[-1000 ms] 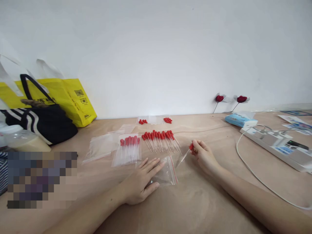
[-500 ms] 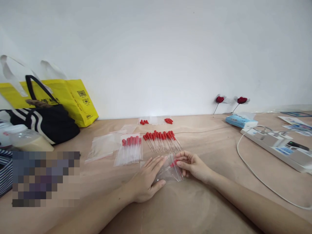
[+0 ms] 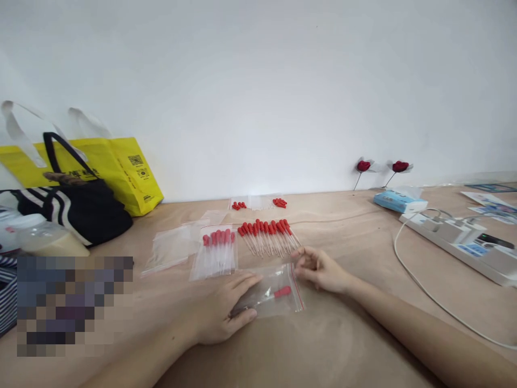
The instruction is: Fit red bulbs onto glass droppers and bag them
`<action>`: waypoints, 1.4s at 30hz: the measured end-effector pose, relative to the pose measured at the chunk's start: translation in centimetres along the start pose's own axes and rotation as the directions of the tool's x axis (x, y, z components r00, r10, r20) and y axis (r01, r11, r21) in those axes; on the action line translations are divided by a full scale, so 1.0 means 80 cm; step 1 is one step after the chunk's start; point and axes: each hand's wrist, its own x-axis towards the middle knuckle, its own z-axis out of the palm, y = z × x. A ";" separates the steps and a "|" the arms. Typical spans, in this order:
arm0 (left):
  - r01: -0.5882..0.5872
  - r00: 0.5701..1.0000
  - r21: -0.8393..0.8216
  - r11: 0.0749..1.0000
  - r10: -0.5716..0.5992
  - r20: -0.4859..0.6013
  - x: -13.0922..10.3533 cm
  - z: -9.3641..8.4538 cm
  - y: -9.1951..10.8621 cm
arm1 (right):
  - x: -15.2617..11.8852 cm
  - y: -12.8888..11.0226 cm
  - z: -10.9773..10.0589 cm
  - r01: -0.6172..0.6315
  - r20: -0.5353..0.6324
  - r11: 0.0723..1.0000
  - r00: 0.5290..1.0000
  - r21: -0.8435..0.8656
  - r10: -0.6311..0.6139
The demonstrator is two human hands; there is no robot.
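A clear zip bag (image 3: 278,275) with a red edge strip lies flat near the middle, with one red-capped dropper (image 3: 282,291) inside. My left hand (image 3: 226,310) rests on the bag's left end, fingers spread. Beside the bag's right edge is my right hand (image 3: 317,269), its fingers curled and slightly apart, with nothing visible in them. Beyond the hands, several loose red-topped droppers (image 3: 269,229) lie in a row. To their left, a filled bag (image 3: 218,258) holds several more, and flat clear bags (image 3: 172,245) lie further left.
More bagged droppers (image 3: 258,202) lie by the wall. At left are a yellow bag (image 3: 139,183), a black bag (image 3: 97,207) and a jar (image 3: 48,237). On the right sit a tissue pack (image 3: 398,201), a power strip (image 3: 460,242) and a white cable (image 3: 420,291).
The dropper has gone further into the bag and out of my right fingers. My left hand has moved left and the bag lies more exposed.
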 end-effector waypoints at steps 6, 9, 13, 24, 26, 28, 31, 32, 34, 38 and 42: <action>-0.043 0.999 0.053 0.998 0.044 -0.020 0.007 0.007 0.004 | 0.094 -0.001 -0.021 -0.017 -0.385 0.924 0.912 -0.381 -0.142; -0.049 0.998 0.065 0.997 0.050 -0.027 0.007 0.007 0.005 | 0.137 0.002 -0.020 -0.062 -0.433 0.916 0.892 -0.397 -0.127; -0.029 1.000 0.071 0.997 0.029 -0.004 0.005 0.005 0.007 | 0.170 0.014 -0.017 -0.091 -0.450 0.922 0.888 -0.377 -0.097; -0.053 0.999 0.062 0.997 0.053 -0.005 0.007 0.003 0.006 | 0.170 0.005 -0.031 0.032 -0.544 0.996 0.836 -0.083 -0.072; -0.042 0.999 0.069 0.997 0.042 0.000 0.007 0.003 0.006 | 0.157 0.000 -0.045 0.080 -0.590 0.997 0.804 -0.017 -0.075; -0.033 0.999 0.072 0.997 0.033 0.002 0.007 0.002 0.007 | 0.137 -0.003 -0.057 0.122 -0.639 0.991 0.767 0.049 -0.063; -0.020 1.000 0.064 0.998 0.020 0.002 0.007 0.001 0.008 | 0.093 -0.001 -0.063 0.161 -0.674 0.978 0.738 0.134 -0.028; -0.018 1.000 0.063 0.998 0.018 0.005 0.007 0.001 0.008 | 0.077 0.000 -0.061 0.165 -0.673 0.974 0.739 0.155 -0.018; -0.013 1.000 0.067 0.998 0.013 0.010 0.007 0.001 0.008 | 0.046 0.004 -0.052 0.163 -0.659 0.966 0.752 0.199 0.009; 0.008 1.000 0.069 0.998 -0.009 0.013 0.007 0.003 0.006 | 0.010 0.008 -0.027 0.161 -0.639 0.925 0.762 0.345 0.106; 0.009 1.000 0.081 0.997 -0.011 0.016 0.007 0.005 0.005 | 0.007 0.008 -0.010 0.191 -0.600 0.874 0.789 0.447 0.134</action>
